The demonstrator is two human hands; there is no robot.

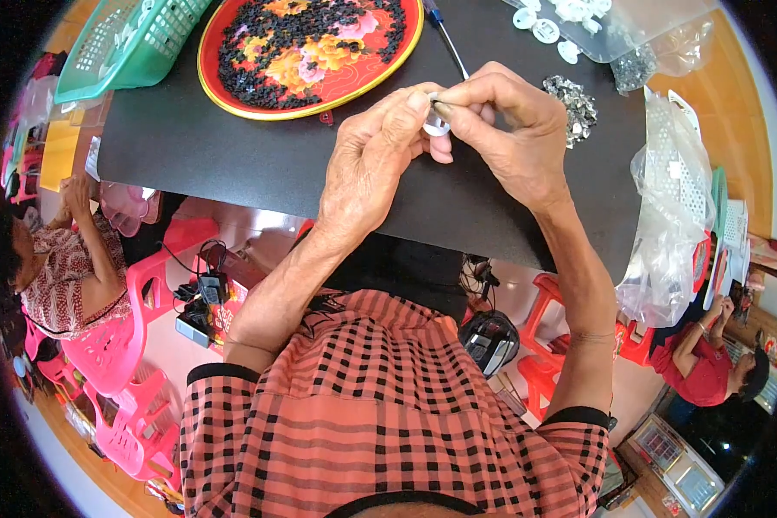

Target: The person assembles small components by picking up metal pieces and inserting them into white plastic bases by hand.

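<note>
Small white round part [437,126], held above the black table [233,155], is pinched between left hand [373,164] and right hand [511,138] fingertips, apparently mid-assembly, next needing fine alignment; the red tray of black pieces [306,52], metal bits pile [571,104] and screwdriver [447,41] lie beyond, nothing obstructing.

A round red tray [224,82] w/ a flower pattern holds many small black pieces and sits on the black tabletop [233,155], just beside a green plastic basket [125,43]. A screwdriver [447,39] lies near the tray, and a heap of small metal parts [571,104] is at the right, near clear plastic bags [665,216]. Pink plastic chairs [121,345] stand below the table.
</note>
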